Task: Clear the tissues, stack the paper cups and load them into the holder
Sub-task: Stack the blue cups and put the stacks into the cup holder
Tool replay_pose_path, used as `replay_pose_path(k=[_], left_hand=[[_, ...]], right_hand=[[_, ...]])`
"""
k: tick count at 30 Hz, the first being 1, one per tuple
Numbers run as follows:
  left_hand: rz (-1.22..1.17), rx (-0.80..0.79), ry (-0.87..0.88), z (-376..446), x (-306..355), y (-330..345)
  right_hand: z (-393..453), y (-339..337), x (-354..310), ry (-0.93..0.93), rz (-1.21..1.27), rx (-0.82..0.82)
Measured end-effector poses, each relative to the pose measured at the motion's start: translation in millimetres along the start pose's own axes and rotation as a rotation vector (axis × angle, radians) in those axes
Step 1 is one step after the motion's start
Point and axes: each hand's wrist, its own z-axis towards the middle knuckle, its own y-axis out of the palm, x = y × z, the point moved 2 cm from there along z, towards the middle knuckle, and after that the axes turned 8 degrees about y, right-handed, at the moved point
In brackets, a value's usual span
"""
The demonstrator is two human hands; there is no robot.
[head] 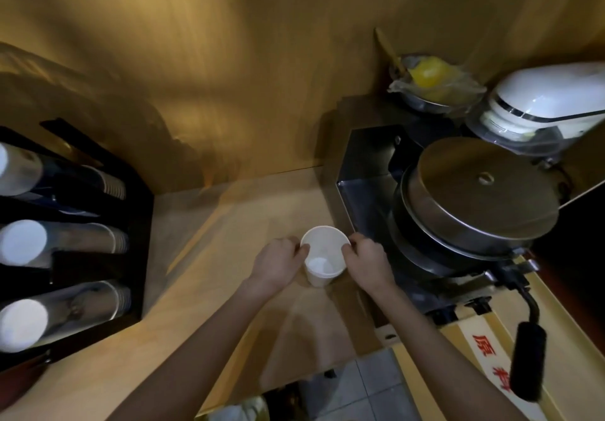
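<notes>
Your left hand (pixel 278 265) and right hand (pixel 366 262) both pinch the cup (pixel 322 258) rim, upright on the bench (pixel 229 257), holder (pixel 98 224) far left.

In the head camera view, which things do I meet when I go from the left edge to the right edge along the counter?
Black cup holder → left hand → white paper cup → right hand → round metal waffle iron → its black handle.

Both bare forearms are reaching forward, converging on the white paper cup (pixel 324 257). The left hand (pixel 278 265) is pinching the cup's left rim, while the right hand (pixel 366 262) is pinching its right rim, knuckles facing up.
</notes>
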Motion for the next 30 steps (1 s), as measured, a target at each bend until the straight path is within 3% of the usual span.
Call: replay_pose_path(k=[2,4,7,10,14,19,26,30], left_hand=[[-0.283,0.093,-0.080,-5.2,-6.5,-9.6],[-0.602,0.178,-0.267,-12.7,-12.9,-20.8],[-1.056,0.019,-0.552,-31.1,-28.1,-35.3],[-1.444,-0.172,-0.572,-49.7,-39.2,-52.9],[-1.650,-0.088,-0.520,-75.4,-45.9,-85.2],[-1.501,0.156,-0.398,-110.8,-57.8,-118.5],[-0.927,0.656,-0.198,-181.4,-89.3,-157.0],[-0.597,0.784,-0.113,-215.4,-106.2,-170.0]], right_hand=[[-1.4,-2.6,-9.9,-0.003,0.095,-0.025],[-3.1,-5.5,-23.2,-0.040,0.177,-0.023],[-12.8,-6.0,-48.9,-0.143,0.286,-0.013],[-30.7,-1.6,-77.3,-0.290,0.382,-0.009],[-58.0,13.8,-107.2,-0.464,0.424,-0.063],[-82.7,42.3,-127.2,-0.554,0.438,-0.232],[-112.8,73.9,-171.4,-0.465,0.663,-0.521],[-139.0,91.5,-207.1,-0.546,0.601,-0.669]])
